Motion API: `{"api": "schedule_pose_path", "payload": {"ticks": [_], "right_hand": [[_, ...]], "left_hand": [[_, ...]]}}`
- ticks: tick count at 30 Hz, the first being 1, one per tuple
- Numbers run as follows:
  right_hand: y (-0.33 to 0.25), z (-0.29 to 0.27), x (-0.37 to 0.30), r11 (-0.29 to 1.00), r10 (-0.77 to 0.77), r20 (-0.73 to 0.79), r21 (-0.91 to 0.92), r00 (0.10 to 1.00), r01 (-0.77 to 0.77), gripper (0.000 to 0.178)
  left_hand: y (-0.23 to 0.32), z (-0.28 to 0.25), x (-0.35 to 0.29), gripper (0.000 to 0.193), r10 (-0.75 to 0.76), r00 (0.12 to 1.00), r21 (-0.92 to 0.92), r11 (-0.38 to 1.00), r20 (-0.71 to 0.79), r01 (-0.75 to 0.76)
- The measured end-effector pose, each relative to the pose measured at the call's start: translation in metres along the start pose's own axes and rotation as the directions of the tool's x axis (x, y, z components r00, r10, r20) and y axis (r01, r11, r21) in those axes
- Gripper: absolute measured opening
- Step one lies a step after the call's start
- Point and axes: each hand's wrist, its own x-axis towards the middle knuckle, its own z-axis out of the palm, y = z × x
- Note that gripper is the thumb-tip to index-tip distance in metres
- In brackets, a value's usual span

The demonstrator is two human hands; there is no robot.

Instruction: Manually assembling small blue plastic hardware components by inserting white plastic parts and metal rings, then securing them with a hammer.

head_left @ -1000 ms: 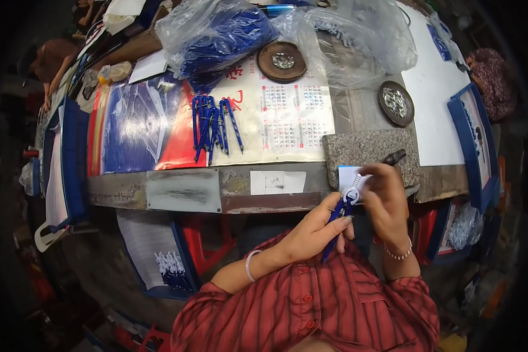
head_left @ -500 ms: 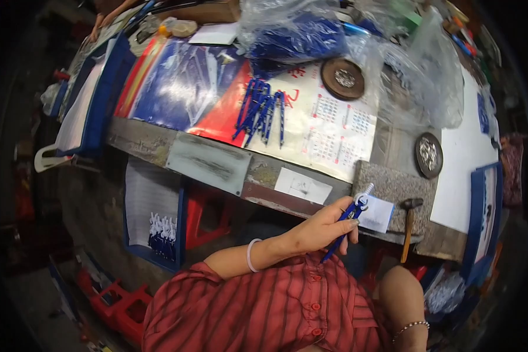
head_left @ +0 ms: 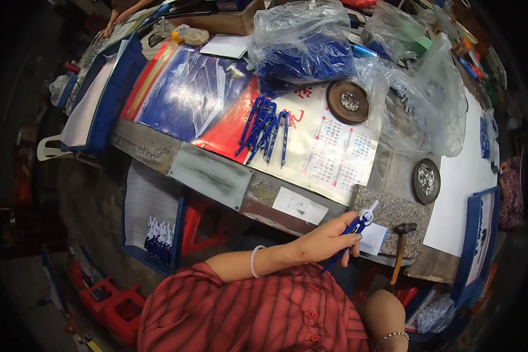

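My left hand (head_left: 333, 239) is closed around a blue drawing compass (head_left: 365, 218) with a whitish round head and a ridged top stem. The compass points up and away at the near edge of the bench, with its lower end below my fingers. My right forearm (head_left: 387, 320), with a beaded bracelet, runs down to the lower edge, and the hand itself is out of the picture. Several blue compass bodies (head_left: 265, 130) lie in a loose pile on the calendar sheet. Below the bench on the left, a blue bin (head_left: 146, 261) holds compasses with white heads (head_left: 159, 234).
A hammer (head_left: 400, 249) lies on a stone slab (head_left: 387, 205) by my left hand. Two round dishes (head_left: 337, 116) (head_left: 419, 196) hold small metal parts. Behind are plastic bags (head_left: 302, 47), one full of blue parts. Blue trays flank the bench, and a red stool (head_left: 108, 302) stands lower left.
The view has shifted slightly. My right forearm has drawn lower, toward the bottom edge. My left hand still grips the compass, whose head now shows turned more toward me.
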Motion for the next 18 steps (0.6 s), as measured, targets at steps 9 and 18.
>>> {"api": "schedule_pose_path", "payload": {"ticks": [9,18], "right_hand": [[-0.007,0.009,-0.019,0.941,0.231,-0.101,0.277,0.968,-0.195,0.028],[0.013,-0.020,-0.022,0.970,0.168,0.102,0.160,0.980,-0.183,0.034]], "left_hand": [[0.001,-0.002,0.008,0.031,-0.013,0.999,0.016,1.000,0.041,0.012],[0.005,0.002,0.008,0.027,-0.006,1.000,-0.001,1.000,0.017,0.006]]}}
